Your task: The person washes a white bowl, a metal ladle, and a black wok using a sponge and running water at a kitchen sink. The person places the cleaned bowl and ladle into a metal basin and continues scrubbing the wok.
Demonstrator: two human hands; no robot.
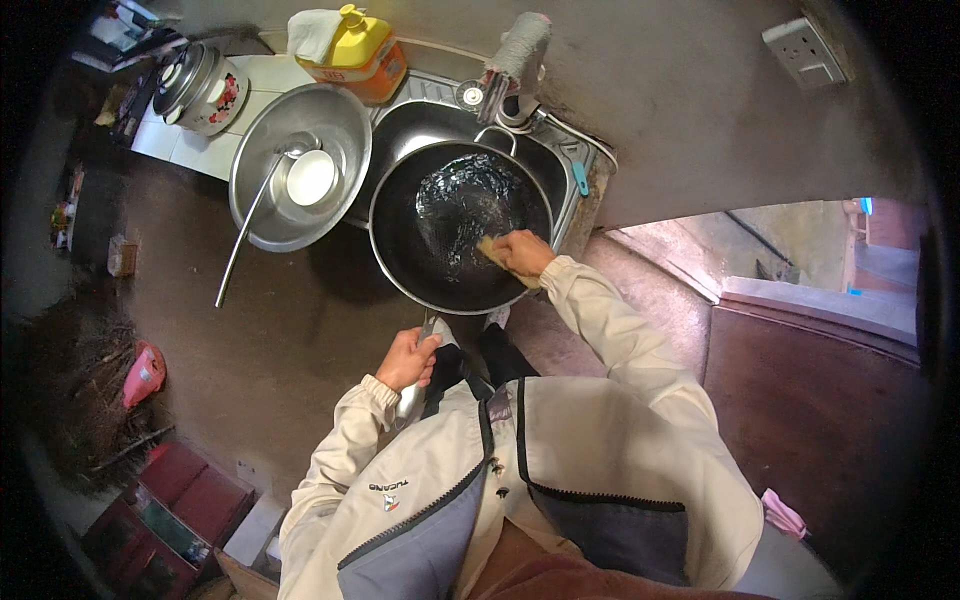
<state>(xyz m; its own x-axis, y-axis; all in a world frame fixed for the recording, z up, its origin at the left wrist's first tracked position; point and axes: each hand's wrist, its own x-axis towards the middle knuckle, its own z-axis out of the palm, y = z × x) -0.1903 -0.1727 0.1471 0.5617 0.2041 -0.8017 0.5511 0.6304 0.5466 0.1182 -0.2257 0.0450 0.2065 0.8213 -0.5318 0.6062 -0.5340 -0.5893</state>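
A large black wok (427,232) with a wet, shiny inner surface rests over the steel sink (390,127). My left hand (410,358) is closed around its handle, whose pale end shows below the fist. At the wok's right side, my right hand (523,253) grips a yellowish scrubbing pad (491,251) against the inner wall; part of the pad shows under the wrist. Left of the wok stands a wide steel basin (259,172) holding a white bowl (310,178) and a metal ladle (247,225), its long handle sticking out over the rim.
Behind the basin are an orange jug with a yellow pump (360,45), a white cloth (311,34) and a flowered pot (214,94). The faucet (495,97) rises behind the sink. A turquoise-handled tool (580,178) lies at the sink's right edge, near the wall.
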